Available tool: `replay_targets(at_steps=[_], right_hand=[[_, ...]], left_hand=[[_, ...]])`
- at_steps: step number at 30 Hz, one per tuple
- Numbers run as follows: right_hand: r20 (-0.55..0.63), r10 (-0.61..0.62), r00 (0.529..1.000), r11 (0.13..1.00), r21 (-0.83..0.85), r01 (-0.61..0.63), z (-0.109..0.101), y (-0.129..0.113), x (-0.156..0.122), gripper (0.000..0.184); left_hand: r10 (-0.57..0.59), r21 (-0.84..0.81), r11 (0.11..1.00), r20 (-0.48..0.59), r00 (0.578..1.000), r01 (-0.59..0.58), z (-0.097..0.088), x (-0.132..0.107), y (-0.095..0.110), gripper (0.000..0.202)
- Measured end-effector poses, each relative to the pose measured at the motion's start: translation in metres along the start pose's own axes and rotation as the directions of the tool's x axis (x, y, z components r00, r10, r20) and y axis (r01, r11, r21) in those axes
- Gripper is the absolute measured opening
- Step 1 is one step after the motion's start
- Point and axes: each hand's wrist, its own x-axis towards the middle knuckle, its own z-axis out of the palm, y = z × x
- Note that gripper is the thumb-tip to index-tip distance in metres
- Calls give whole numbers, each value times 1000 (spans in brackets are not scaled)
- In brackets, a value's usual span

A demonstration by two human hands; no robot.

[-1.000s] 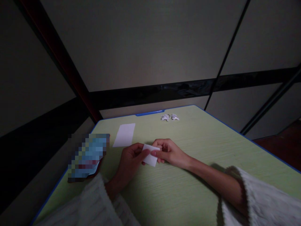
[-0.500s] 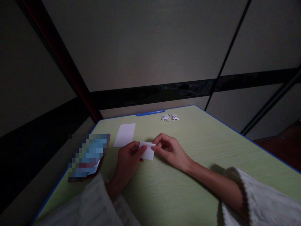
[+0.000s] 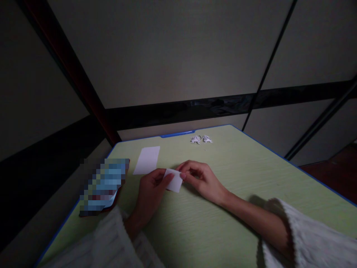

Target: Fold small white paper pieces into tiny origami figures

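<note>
A small piece of white paper [image 3: 174, 182] is held between my two hands, just above the table. My left hand [image 3: 153, 190] pinches its left side, thumb on top and fingers beneath. At the paper's upper right corner, my right hand [image 3: 202, 181] grips it between thumb and curled fingers. Whether the paper is folded on its underside cannot be seen. A flat white sheet [image 3: 147, 160] lies beyond my left hand. Two small folded paper figures [image 3: 195, 139] stand side by side near the far edge.
The pale green table [image 3: 240, 167] has a blue rim and a blue strip [image 3: 178, 134] along its far edge. On the left lies a blurred-out, flat device-like object [image 3: 107, 186] with a dark red edge. A panelled wardrobe front [image 3: 178, 56] rises behind the table.
The small paper has turned slightly and its lower edge has tilted. My right fingers have shifted a little left and now reach behind its top edge.
</note>
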Motion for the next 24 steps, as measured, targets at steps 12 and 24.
replay_targets(at_steps=[12,24], right_hand=[[-7,135,991,989,60,-135,3,2,3,10],[224,183,957,973,102,-209,6,5,1,19]], left_hand=[[6,104,995,29,1000,-9,-5,1,-6,15],[150,115,979,164,975,-170,-3,0,-1,17]])
